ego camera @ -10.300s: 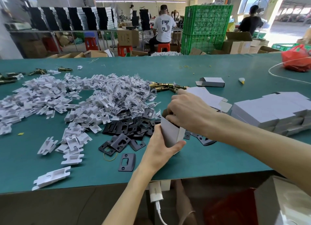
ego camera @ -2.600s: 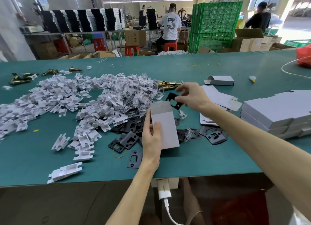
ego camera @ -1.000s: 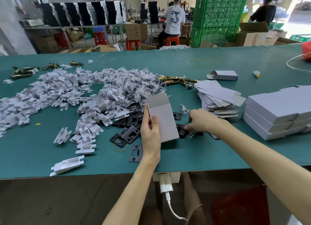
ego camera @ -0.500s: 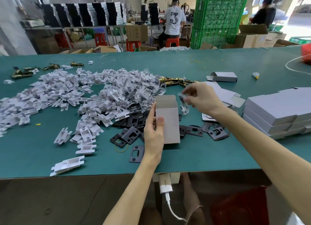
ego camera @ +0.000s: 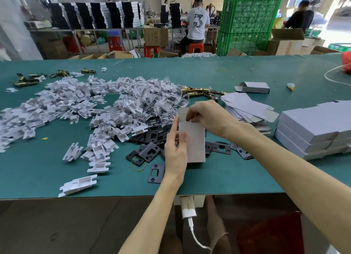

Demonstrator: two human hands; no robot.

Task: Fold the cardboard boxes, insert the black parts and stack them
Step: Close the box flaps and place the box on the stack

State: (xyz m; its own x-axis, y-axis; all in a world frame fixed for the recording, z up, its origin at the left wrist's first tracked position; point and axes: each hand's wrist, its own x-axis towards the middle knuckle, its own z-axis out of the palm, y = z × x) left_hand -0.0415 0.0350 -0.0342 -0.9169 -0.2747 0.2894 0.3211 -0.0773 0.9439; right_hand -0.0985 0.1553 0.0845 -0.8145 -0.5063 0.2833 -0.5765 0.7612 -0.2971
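Observation:
My left hand (ego camera: 175, 155) grips a small grey cardboard box (ego camera: 194, 142) upright on the green table (ego camera: 38, 168), thumb across its front. My right hand (ego camera: 207, 116) is at the box's open top, fingers curled over the upper flap; whatever it holds is hidden inside. Black metal plates (ego camera: 150, 151) lie scattered around the box's base. A pile of flat box blanks (ego camera: 245, 107) lies to the right. Stacked folded boxes (ego camera: 311, 128) sit at the far right.
A wide heap of white plastic inserts (ego camera: 72, 109) and clear screw bags (ego camera: 163, 101) covers the left and middle. Brass latches (ego camera: 201, 92) lie behind the box. One folded box (ego camera: 254, 87) rests farther back. People work among green crates (ego camera: 248, 23) beyond the table.
My right hand picked up a small bag from the table, lifted it, and moved left onto the top opening of the box. My left hand kept holding the box.

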